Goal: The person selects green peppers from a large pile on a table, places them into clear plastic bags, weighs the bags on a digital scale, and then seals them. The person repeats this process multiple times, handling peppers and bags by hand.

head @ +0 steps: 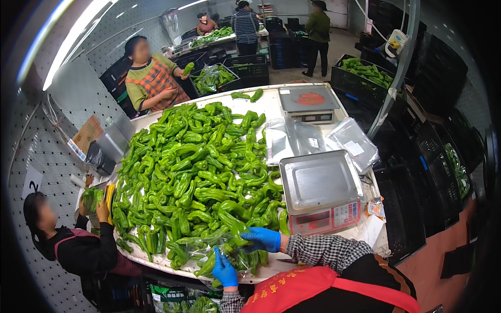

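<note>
A large heap of green peppers (184,168) covers much of the white table (270,94). At the near edge, my left hand (225,270), in a blue glove, grips the rim of a clear plastic bag (203,248) with peppers in and around it. My right hand (264,239), also gloved in blue, holds a green pepper (231,223) close above the bag. Right of the heap stands a weighing scale (323,184) with a bare metal pan and a red front. Clear plastic bags (305,137) lie flat behind it.
A second scale (307,99) stands at the table's far end. One person (152,78) stands at the far left; another (78,242) at the near left holds packed peppers. Black crates (399,203) line the right side. Packed bags (184,299) sit below the near edge.
</note>
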A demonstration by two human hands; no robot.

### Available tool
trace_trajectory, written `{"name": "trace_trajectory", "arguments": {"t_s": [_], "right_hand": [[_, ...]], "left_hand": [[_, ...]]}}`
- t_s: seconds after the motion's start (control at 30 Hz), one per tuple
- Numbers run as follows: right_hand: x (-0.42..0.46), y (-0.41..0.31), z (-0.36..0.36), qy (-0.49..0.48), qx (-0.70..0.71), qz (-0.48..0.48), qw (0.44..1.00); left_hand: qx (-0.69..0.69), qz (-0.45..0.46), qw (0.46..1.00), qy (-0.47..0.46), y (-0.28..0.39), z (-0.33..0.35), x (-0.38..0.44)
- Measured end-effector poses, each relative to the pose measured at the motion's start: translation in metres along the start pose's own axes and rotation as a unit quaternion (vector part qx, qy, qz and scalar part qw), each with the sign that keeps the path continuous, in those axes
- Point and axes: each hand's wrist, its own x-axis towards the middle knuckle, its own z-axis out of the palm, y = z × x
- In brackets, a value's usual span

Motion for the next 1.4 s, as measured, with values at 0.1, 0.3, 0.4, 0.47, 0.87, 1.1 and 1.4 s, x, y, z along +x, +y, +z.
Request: {"name": "trace_trajectory", "arguments": {"t_s": [0.1,0.3,0.4,0.47,0.87,1.1,1.4], "right_hand": [[-0.008,-0.004,-0.004,-0.004,0.003,-0.026,1.000],[0.000,-0.002,-0.004,0.038,-0.118,-0.032,0.992],[-0.006,-0.010,0.002,0.023,-0.239,-0.059,0.969],[-0.007,-0.007,-0.001,0.014,-0.192,-0.082,0.978],[0.006,0.004,0.079,-0.114,-0.306,0.039,0.944],[0.026,0.036,0.124,-0.161,-0.406,0.038,0.899],[0.072,0.135,0.225,-0.293,-0.518,0.217,0.774]], "left_hand": [[-0.003,0.013,1.000,0.003,0.000,0.007,0.002],[0.075,0.053,0.996,0.021,-0.006,0.003,0.002],[0.083,0.009,0.997,0.000,-0.010,-0.002,0.002],[0.109,-0.021,0.994,-0.017,-0.009,0.006,0.000],[0.041,0.069,0.997,0.021,-0.011,0.011,-0.007],[0.037,0.067,0.995,0.060,-0.032,0.024,-0.016],[0.030,0.052,0.994,0.091,-0.030,0.021,-0.039]]}}
